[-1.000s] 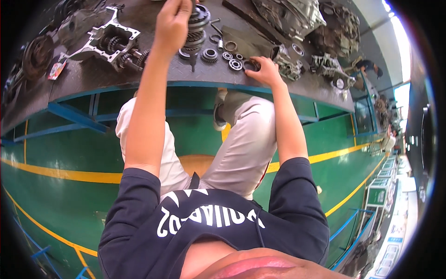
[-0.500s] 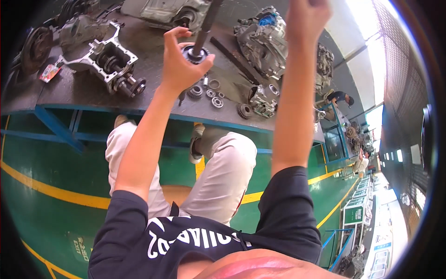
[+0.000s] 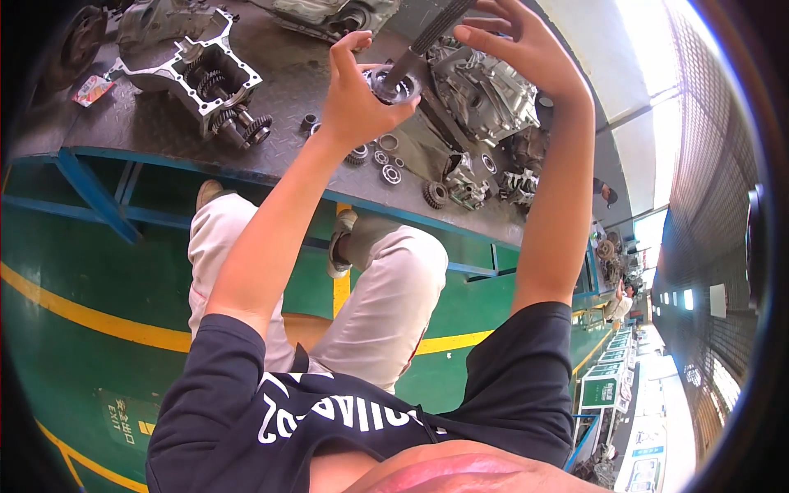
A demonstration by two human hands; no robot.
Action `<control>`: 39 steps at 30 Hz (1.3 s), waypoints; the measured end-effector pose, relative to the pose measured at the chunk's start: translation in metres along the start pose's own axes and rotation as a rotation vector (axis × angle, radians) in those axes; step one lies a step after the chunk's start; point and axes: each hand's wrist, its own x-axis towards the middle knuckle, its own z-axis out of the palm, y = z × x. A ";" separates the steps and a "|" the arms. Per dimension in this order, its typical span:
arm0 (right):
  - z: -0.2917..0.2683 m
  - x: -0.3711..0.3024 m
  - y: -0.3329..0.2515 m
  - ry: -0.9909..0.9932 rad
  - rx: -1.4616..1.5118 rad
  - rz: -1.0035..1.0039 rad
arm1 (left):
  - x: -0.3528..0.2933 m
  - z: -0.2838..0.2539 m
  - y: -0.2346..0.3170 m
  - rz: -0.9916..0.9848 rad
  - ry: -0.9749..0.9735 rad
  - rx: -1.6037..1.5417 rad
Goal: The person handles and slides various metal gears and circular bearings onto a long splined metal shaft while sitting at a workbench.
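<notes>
The left hand (image 3: 357,103) cups the round collar (image 3: 394,88) over the bench (image 3: 279,115), seemingly steadying the slanted splined shaft (image 3: 427,39); whether the loosely curved right hand (image 3: 530,53) touches it cannot be told.

Windows (image 3: 664,57): upper right, blown out white, daylight entering there.
Floor (image 3: 107,292): evenly bright, shadowed beneath the workbench (image 3: 278,86).
Pale panels (image 3: 647,440): lower right, washed out, detail soft.
Frame rim: black vignette, bluish fringe, straight edges bowed.

White lettering (image 3: 337,411) across dark shirt (image 3: 485,407); pale lettering (image 3: 125,417) on green floor (image 3: 82,370); white characters (image 3: 606,391) on green panel (image 3: 589,391).
</notes>
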 end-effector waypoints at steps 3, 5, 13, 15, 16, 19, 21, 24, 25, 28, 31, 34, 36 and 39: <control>0.022 0.002 0.034 -0.055 0.088 0.009 | -0.003 -0.004 -0.004 0.052 0.024 0.056; 0.042 0.004 0.057 -0.018 0.034 -0.148 | -0.003 -0.003 -0.005 0.122 0.040 0.200; 0.119 -0.012 0.101 0.048 0.301 -0.026 | -0.008 -0.004 -0.010 0.017 -0.050 -0.020; 0.126 -0.016 0.105 0.087 0.332 0.004 | -0.007 -0.005 -0.012 0.050 -0.062 0.029; 0.130 -0.017 0.111 0.163 0.295 -0.052 | -0.006 -0.004 -0.011 0.035 -0.083 0.018; 0.133 -0.015 0.116 0.303 0.185 -0.156 | -0.005 -0.004 -0.008 -0.030 -0.120 -0.020; 0.133 -0.020 0.114 0.352 0.144 -0.162 | -0.006 -0.003 -0.009 0.028 -0.097 -0.020; 0.130 -0.028 0.118 0.313 0.140 -0.148 | -0.006 -0.003 -0.011 0.038 -0.084 0.056; 0.132 -0.029 0.118 0.313 0.143 -0.143 | -0.007 -0.003 -0.009 0.033 -0.088 0.057; 0.134 -0.030 0.115 0.412 0.201 -0.182 | -0.007 -0.003 -0.003 0.096 0.012 0.064; 0.137 -0.036 0.118 0.294 0.358 0.008 | -0.008 -0.001 0.001 0.021 -0.070 0.080; 0.143 -0.034 0.146 0.209 0.512 -0.026 | -0.010 -0.004 -0.002 -0.023 -0.096 0.037; 0.159 -0.032 0.160 0.155 0.920 -0.009 | -0.009 -0.009 0.004 -0.067 -0.159 0.079; 0.191 -0.033 0.217 0.285 1.215 0.046 | -0.005 -0.005 0.003 -0.143 -0.164 0.047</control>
